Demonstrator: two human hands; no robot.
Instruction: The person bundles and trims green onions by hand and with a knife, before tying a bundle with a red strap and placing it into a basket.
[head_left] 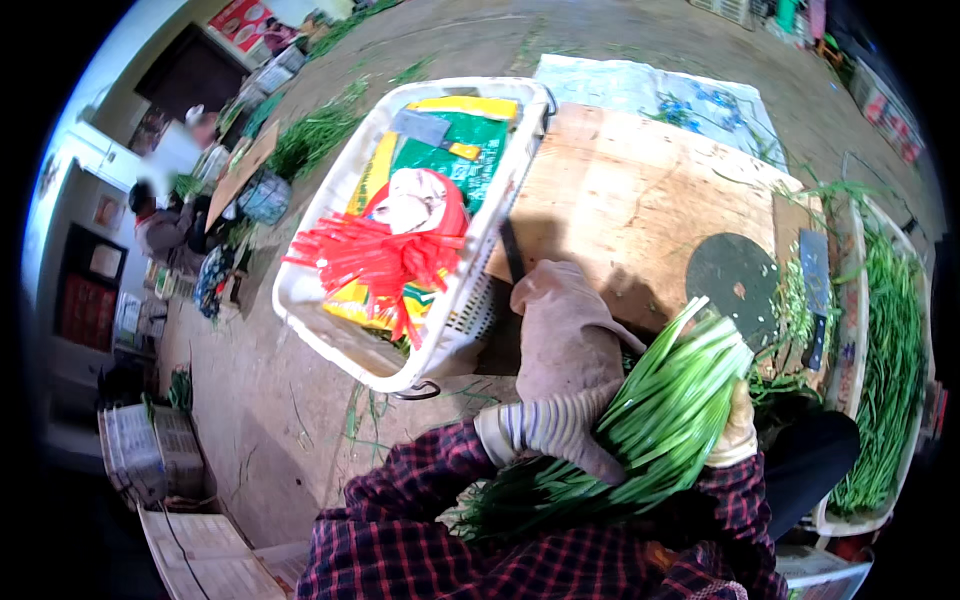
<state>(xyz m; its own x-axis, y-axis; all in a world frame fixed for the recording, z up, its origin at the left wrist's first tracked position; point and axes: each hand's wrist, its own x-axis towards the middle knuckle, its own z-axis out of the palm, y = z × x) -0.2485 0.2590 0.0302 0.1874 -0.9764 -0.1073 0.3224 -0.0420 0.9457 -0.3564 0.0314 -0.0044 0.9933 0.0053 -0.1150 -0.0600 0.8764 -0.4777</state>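
My left hand (565, 350) wears a greyish glove with a striped cuff. Its fingers stretch out away from me, and the thumb lies against a thick bunch of garlic chives (660, 410). The pale cut ends of the bunch point up and to the right, toward a round dark board (732, 290); its dark leaf tips trail down over my lap. On the bunch's right side, my right hand (738, 432), in a cream glove, is closed around it, with its fingers partly hidden by the leaves. A cleaver (815, 295) with a black handle lies right of the round board.
A white plastic basket (287, 290) at left holds red ties (380, 255), yellow-green bags and another cleaver (436, 134). Beneath the round board is a wooden board (640, 180). A long crate (850, 330) of greens (885, 370) stands at right. People sit working far left.
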